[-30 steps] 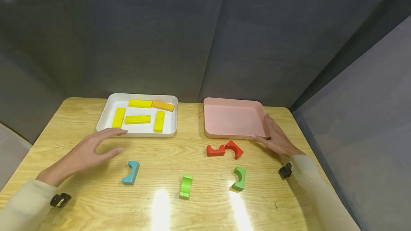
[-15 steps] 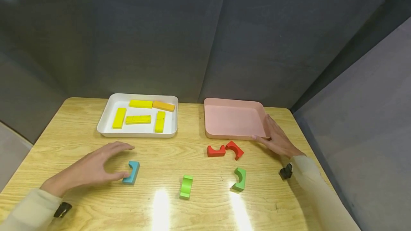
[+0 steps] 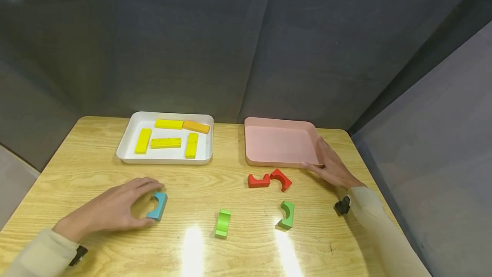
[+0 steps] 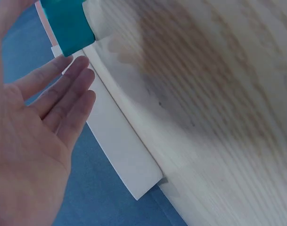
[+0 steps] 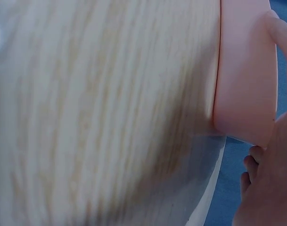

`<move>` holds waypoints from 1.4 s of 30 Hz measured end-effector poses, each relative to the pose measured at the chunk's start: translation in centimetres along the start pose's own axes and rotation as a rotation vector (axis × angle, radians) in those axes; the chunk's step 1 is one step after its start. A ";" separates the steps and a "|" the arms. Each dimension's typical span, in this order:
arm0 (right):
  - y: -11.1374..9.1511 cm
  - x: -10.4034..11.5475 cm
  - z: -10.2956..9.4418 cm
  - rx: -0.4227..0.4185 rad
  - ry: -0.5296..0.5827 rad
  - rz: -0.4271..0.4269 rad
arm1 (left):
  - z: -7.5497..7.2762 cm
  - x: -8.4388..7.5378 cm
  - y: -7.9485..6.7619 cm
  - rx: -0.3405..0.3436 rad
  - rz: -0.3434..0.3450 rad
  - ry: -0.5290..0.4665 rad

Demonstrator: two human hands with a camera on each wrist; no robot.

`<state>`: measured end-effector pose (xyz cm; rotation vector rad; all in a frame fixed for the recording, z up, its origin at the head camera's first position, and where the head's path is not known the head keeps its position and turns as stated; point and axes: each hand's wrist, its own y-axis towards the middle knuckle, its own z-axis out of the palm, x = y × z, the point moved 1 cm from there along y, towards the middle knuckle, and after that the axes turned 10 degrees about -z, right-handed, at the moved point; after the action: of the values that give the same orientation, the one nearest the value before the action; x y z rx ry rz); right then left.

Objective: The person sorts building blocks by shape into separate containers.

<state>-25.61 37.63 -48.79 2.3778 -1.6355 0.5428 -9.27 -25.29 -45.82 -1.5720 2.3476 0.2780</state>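
A blue arch-shaped block (image 3: 158, 207) stands on the table at the left. My left hand (image 3: 115, 204) pinches it, thumb at its near end and fingertips at its far end. In the left wrist view, this blue block (image 4: 70, 26) shows at the top, right by the fingertips (image 4: 79, 63). My right hand (image 3: 333, 166) rests against the near right corner of the pink tray (image 3: 282, 160). Its thumb lies along the near wall, while the fingers extend along the right side. That thumb (image 5: 277, 28) touches the tray wall in the right wrist view.
Two red arch blocks (image 3: 259, 181) lie before the pink tray. Two green arch blocks (image 3: 223, 224) are closer to me. At the back left, a white tray (image 3: 165, 161) holds several yellow blocks (image 3: 165, 142) and an orange block (image 3: 196, 127). Dark fabric (image 3: 173, 46) stands behind the table.
My left hand has come down from near the white tray to the blue block, and its thumb and fingers have closed in on it. The right hand stays at the pink tray.
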 end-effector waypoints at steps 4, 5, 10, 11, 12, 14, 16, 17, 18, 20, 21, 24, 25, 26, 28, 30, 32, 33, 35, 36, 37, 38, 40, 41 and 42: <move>0.0 0.0 0.0 0.004 -0.002 -0.005 | 0.1 -0.2 -0.1 0.013 0.026 0.024; 0.0 -0.1 -0.1 0.003 -0.002 -0.008 | 0.1 -0.2 -0.1 0.019 0.025 0.028; 0.1 -0.2 0.0 0.003 -0.005 -0.006 | 0.2 -0.3 0.1 0.055 0.021 0.034; 0.1 -0.2 0.0 0.004 -0.005 -0.004 | 0.3 -0.3 0.2 0.058 0.022 0.033; 0.1 -0.2 0.0 0.004 -0.004 -0.001 | 0.3 -0.4 0.3 0.061 0.024 0.033; 0.0 -0.2 0.0 0.007 -0.004 0.002 | 0.3 -0.4 0.3 0.063 0.029 0.030; 0.0 -0.1 0.0 0.008 -0.002 0.001 | 0.3 -0.4 0.4 0.061 0.032 0.026; 0.0 -0.1 0.0 0.009 -0.001 0.000 | 0.3 -0.4 0.4 0.059 0.035 0.025; 0.0 -0.1 0.0 0.009 -0.001 -0.003 | 0.3 -0.4 0.4 0.058 0.037 0.023; -0.1 -0.1 0.0 0.009 -0.005 -0.007 | 0.3 -0.5 0.4 0.051 0.042 0.024; -0.1 -0.1 0.0 0.009 -0.006 -0.007 | 0.3 -0.5 0.4 0.044 0.049 0.025; 0.0 -0.1 0.0 0.007 -0.007 -0.002 | 0.3 -0.6 0.4 0.012 0.074 0.033; 0.0 -0.1 0.0 0.007 -0.005 0.001 | 0.3 -0.7 0.4 -0.001 0.083 0.037; 0.0 -0.1 0.0 0.005 -0.003 0.002 | 0.3 -0.7 0.5 -0.015 0.093 0.039; 0.0 -0.1 0.0 0.005 -0.001 0.004 | 0.2 -0.8 0.5 -0.046 0.111 0.044; 0.1 -0.1 0.1 0.004 -0.003 0.003 | 0.1 -1.0 0.6 -0.080 0.131 0.048; 0.2 -0.1 0.2 0.005 -0.007 0.004 | 0.1 -1.1 0.7 -0.121 0.154 0.052; 0.2 -0.1 0.2 0.007 -0.009 0.007 | 0.0 -1.1 0.8 -0.141 0.168 0.050; 0.2 0.0 0.3 0.006 -0.011 0.012 | -0.1 -1.3 1.1 -0.184 0.204 0.039; 0.1 0.0 0.3 0.007 -0.009 0.015 | -0.1 -1.4 1.2 -0.207 0.225 0.033; 0.1 0.1 0.2 0.007 -0.008 0.019 | -0.2 -1.5 1.4 -0.230 0.246 0.027; 0.1 0.1 0.2 0.007 -0.009 0.021 | -0.3 -1.6 1.6 -0.251 0.265 0.023; 0.1 0.1 0.2 0.007 -0.008 0.020 | -0.5 -1.9 2.0 -0.294 0.303 0.018; 0.1 0.1 0.2 0.007 -0.009 0.018 | -0.6 -2.0 2.3 -0.313 0.316 0.022; 0.0 0.1 0.2 0.008 -0.009 0.016 | -0.7 -2.2 2.5 -0.324 0.324 0.023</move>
<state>-25.60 37.52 -48.91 2.3784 -1.6606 0.5426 -10.89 -22.72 -44.39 -1.3131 2.6767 0.7488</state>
